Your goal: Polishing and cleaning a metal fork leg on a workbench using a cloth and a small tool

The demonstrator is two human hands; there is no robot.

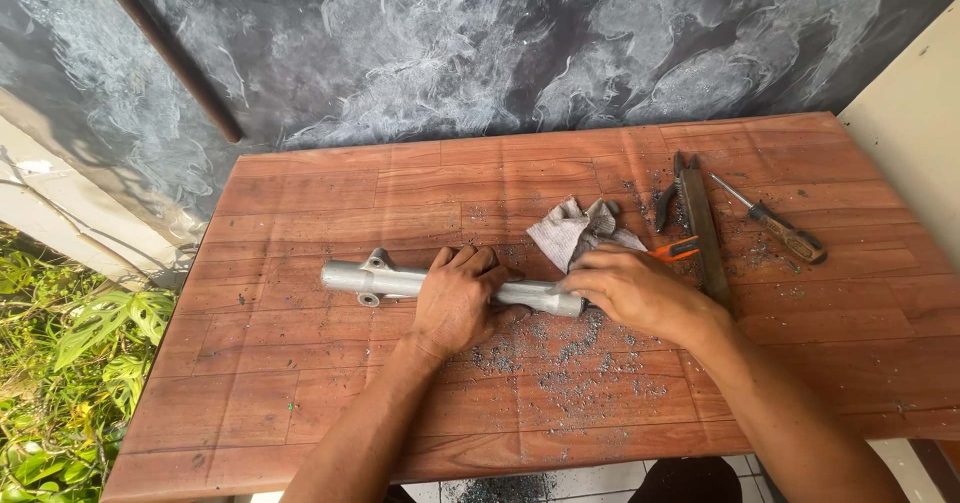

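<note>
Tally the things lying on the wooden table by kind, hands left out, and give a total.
Silver metal tube, gripped by the left hand, right hand at its end: 1
Grey rag: 1
Flat metal file: 1
Pliers: 1
Wooden-handled screwdriver: 1
Orange-handled tool, partly hidden: 1
Total: 6

Wooden table (300, 363), dark smeared wall (450, 53)
</note>
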